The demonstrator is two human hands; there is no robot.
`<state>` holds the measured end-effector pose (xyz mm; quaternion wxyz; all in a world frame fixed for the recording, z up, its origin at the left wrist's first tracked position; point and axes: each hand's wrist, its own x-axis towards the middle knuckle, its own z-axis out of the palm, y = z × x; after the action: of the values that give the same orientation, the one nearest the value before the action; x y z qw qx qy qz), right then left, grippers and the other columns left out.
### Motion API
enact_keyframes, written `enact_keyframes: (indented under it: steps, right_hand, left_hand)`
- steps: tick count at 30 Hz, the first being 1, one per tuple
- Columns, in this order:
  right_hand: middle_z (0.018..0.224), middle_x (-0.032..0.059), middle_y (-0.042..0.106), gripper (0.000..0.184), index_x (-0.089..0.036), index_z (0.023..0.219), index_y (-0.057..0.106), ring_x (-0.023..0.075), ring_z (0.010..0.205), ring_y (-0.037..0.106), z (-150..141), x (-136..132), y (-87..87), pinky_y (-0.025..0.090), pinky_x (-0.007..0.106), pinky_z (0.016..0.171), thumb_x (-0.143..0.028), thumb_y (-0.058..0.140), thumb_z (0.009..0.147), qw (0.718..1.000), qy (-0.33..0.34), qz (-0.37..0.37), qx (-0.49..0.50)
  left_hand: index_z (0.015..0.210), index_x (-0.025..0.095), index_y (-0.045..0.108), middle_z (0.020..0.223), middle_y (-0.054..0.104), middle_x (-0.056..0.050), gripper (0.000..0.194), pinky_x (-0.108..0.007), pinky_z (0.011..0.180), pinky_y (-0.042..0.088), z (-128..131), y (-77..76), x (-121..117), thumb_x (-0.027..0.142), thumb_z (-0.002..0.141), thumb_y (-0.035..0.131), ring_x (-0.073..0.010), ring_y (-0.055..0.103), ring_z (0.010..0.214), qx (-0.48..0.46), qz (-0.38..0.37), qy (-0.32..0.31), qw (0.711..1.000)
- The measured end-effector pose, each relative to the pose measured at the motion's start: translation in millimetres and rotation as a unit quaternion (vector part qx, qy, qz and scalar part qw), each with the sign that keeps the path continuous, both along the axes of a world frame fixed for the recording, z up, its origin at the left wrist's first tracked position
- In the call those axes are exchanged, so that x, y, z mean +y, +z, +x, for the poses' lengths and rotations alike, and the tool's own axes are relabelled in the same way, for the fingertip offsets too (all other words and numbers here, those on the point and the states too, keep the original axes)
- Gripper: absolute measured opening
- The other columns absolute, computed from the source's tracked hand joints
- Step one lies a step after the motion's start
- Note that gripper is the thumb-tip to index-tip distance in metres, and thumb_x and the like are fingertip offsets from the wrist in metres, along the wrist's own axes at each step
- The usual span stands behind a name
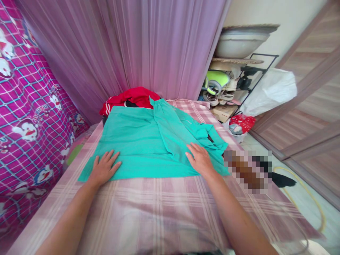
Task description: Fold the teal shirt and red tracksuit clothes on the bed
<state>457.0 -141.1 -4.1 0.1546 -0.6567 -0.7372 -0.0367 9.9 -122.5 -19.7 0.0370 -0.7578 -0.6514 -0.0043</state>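
A teal garment (pixel 132 138) lies spread out on a plaid cloth, one long sleeve (pixel 172 127) folded across its body. My left hand (pixel 105 168) rests flat on the garment's near left part, fingers spread. On the right, my right hand (pixel 199 159) touches the fabric beside the sleeve's lower end, its fingers stretched out. Neither hand grips anything. The garment's far right side is bunched, with a small dark patch showing through.
Beyond the garment lies a red garment (pixel 132 95) with white stripes. The plaid cloth (pixel 148 212) covers the surface. A pixelated patch hides something at the right edge. Purple curtains (pixel 159 46) hang behind; a shoe rack (pixel 259 78) and a yellow hose (pixel 316 198) are right.
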Motion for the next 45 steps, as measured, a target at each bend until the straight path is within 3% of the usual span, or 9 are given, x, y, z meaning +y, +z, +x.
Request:
enact_keyframes:
  steps: [6, 12, 15, 20, 23, 27, 31, 40, 45]
  right_hand:
    - [0.155, 0.0099, 0.040, 0.053, -0.026, 0.148, 0.044, 0.0275, 0.143, 0.035, -46.7, -10.2, -0.7, 0.025, 0.054, 0.114, -0.046, 0.033, 0.100, 0.996, 0.036, -0.081, -0.031]
    - [0.155, 0.0098, 0.041, 0.052, -0.026, 0.147, 0.045, 0.0272, 0.142, 0.035, -43.5, -9.8, -12.1, 0.026, 0.054, 0.114, -0.045, 0.032, 0.101, 0.995, 0.029, -0.080, -0.050]
    - [0.153, 0.0102, 0.043, 0.052, -0.026, 0.146, 0.046, 0.0280, 0.141, 0.037, -42.6, -8.3, -18.0, 0.027, 0.056, 0.113, -0.045, 0.031, 0.101, 0.996, 0.029, -0.060, -0.051]
    - [0.152, 0.0106, 0.045, 0.052, -0.024, 0.145, 0.048, 0.0283, 0.139, 0.039, -41.0, -8.4, -24.9, 0.029, 0.056, 0.112, -0.044, 0.032, 0.100, 0.997, 0.032, -0.041, -0.057]
    - [0.151, 0.0104, 0.047, 0.051, -0.024, 0.144, 0.049, 0.0279, 0.139, 0.040, -39.0, -9.3, -27.5, 0.030, 0.055, 0.112, -0.044, 0.032, 0.100, 0.997, 0.033, -0.029, -0.062]
    - [0.150, 0.0099, 0.048, 0.051, -0.025, 0.144, 0.049, 0.0273, 0.138, 0.042, -39.1, -9.1, -30.8, 0.031, 0.054, 0.111, -0.044, 0.031, 0.100, 0.998, 0.032, -0.015, -0.060]
    - [0.150, 0.0081, 0.048, 0.052, -0.026, 0.145, 0.048, 0.0255, 0.138, 0.041, -36.1, -8.6, -30.4, 0.031, 0.051, 0.112, -0.046, 0.030, 0.100, 0.998, 0.035, -0.023, -0.048]
    - [0.149, 0.0091, 0.050, 0.048, -0.024, 0.139, 0.055, 0.0263, 0.137, 0.043, 47.1, -18.6, -35.4, 0.037, 0.048, 0.110, -0.042, 0.034, 0.099, 0.997, -0.052, -0.038, -0.046]
    - [0.143, 0.0112, 0.055, 0.045, -0.023, 0.133, 0.061, 0.0277, 0.132, 0.049, 45.9, -21.5, -17.9, 0.039, 0.048, 0.109, -0.040, 0.039, 0.098, 0.999, -0.031, -0.016, -0.025]
  left_hand:
    - [0.150, 0.028, 0.039, 0.158, 0.036, -0.007, 0.057, -0.058, 0.116, 0.020, 0.7, 1.7, -0.4, 0.048, 0.096, 0.034, -0.0306, 0.031, 0.146, -0.006, -0.005, 0.001, 1.000]
    - [0.148, 0.024, 0.044, 0.157, 0.037, -0.009, 0.056, -0.057, 0.118, 0.019, 16.0, 13.2, -11.2, 0.047, 0.097, 0.035, -0.0297, 0.031, 0.146, -0.036, 0.028, 0.006, 0.999]
    - [0.146, 0.023, 0.046, 0.153, 0.043, -0.008, 0.053, -0.053, 0.120, 0.020, 39.7, 17.6, -20.7, 0.045, 0.100, 0.031, -0.0271, 0.035, 0.144, -0.081, 0.040, -0.040, 0.995]
    - [0.146, 0.029, 0.045, 0.154, 0.043, -0.005, 0.054, -0.058, 0.119, 0.017, 70.5, 20.3, -28.0, 0.051, 0.100, 0.028, -0.0273, 0.033, 0.145, -0.102, -0.034, -0.109, 0.988]
    - [0.148, 0.032, 0.042, 0.158, 0.036, -0.004, 0.054, -0.058, 0.119, 0.017, 59.5, 21.4, -23.8, 0.051, 0.101, 0.024, -0.0266, 0.029, 0.147, -0.092, -0.058, -0.101, 0.989]
    - [0.149, 0.035, 0.037, 0.159, 0.033, -0.003, 0.053, -0.056, 0.119, 0.017, 20.4, 18.9, -11.2, 0.050, 0.101, 0.024, -0.0257, 0.027, 0.148, -0.071, -0.059, -0.070, 0.993]
    - [0.150, 0.029, 0.037, 0.160, 0.030, -0.007, 0.057, -0.052, 0.119, 0.020, -9.1, 12.5, 1.1, 0.052, 0.099, 0.027, -0.0269, 0.026, 0.148, -0.047, -0.047, -0.057, 0.996]
    - [0.149, 0.029, 0.041, 0.158, 0.035, -0.006, 0.059, -0.050, 0.116, 0.026, -18.1, 0.8, 8.4, 0.053, 0.096, 0.032, -0.0283, 0.033, 0.145, -0.025, -0.019, -0.068, 0.997]
    - [0.148, 0.027, 0.043, 0.157, 0.037, -0.007, 0.061, -0.051, 0.116, 0.027, -22.5, -5.1, 12.5, 0.054, 0.094, 0.033, -0.0299, 0.033, 0.145, -0.030, -0.010, -0.065, 0.997]
